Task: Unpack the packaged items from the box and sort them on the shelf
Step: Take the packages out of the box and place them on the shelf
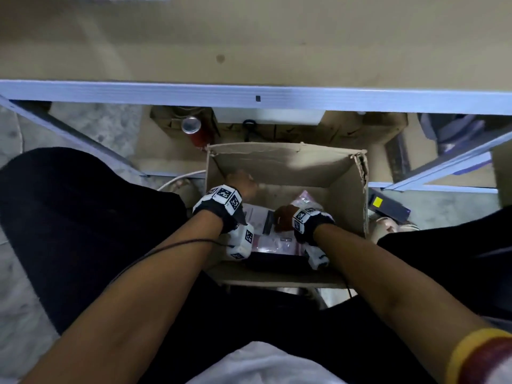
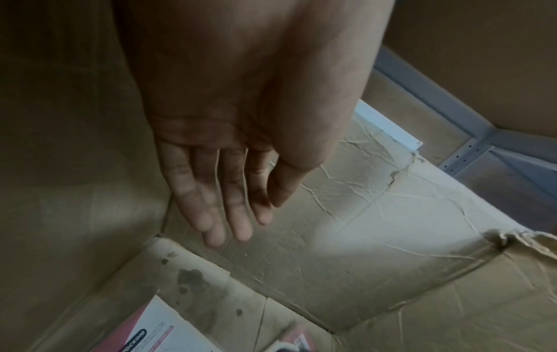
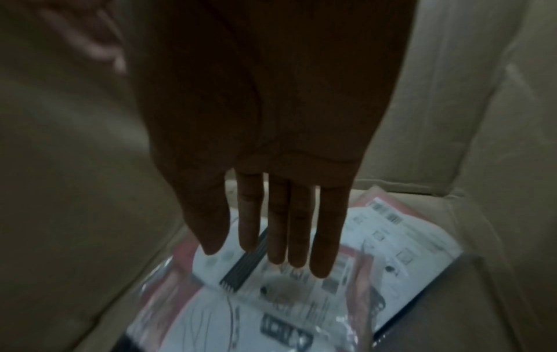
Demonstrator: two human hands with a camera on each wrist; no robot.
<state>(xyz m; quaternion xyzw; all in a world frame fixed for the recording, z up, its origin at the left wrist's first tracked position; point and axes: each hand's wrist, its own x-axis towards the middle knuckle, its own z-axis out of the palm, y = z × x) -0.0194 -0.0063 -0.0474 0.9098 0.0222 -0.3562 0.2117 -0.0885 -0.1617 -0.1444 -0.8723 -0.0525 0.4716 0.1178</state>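
Observation:
An open cardboard box (image 1: 346, 189) stands on the floor between my legs. Pink-and-white packaged items in clear plastic (image 1: 273, 241) lie in its near half, and another pink packet (image 1: 304, 196) leans by the right wall. My left hand (image 1: 241, 181) is down in the far-left corner with straight fingers (image 2: 238, 214) over the bare box floor (image 2: 331, 250) and holds nothing. One package corner (image 2: 156, 333) shows below it. My right hand (image 1: 281, 217) (image 3: 271, 259) is flat and open just above the top package (image 3: 301, 297). I cannot tell whether it touches.
The blue-white shelf edge (image 1: 249, 95) runs across above the box, with the tan shelf board (image 1: 249, 37) beyond it. A red can (image 1: 194, 128) and cardboard boxes (image 1: 374, 128) sit underneath. A dark box with a yellow label (image 1: 388, 207) lies to the right.

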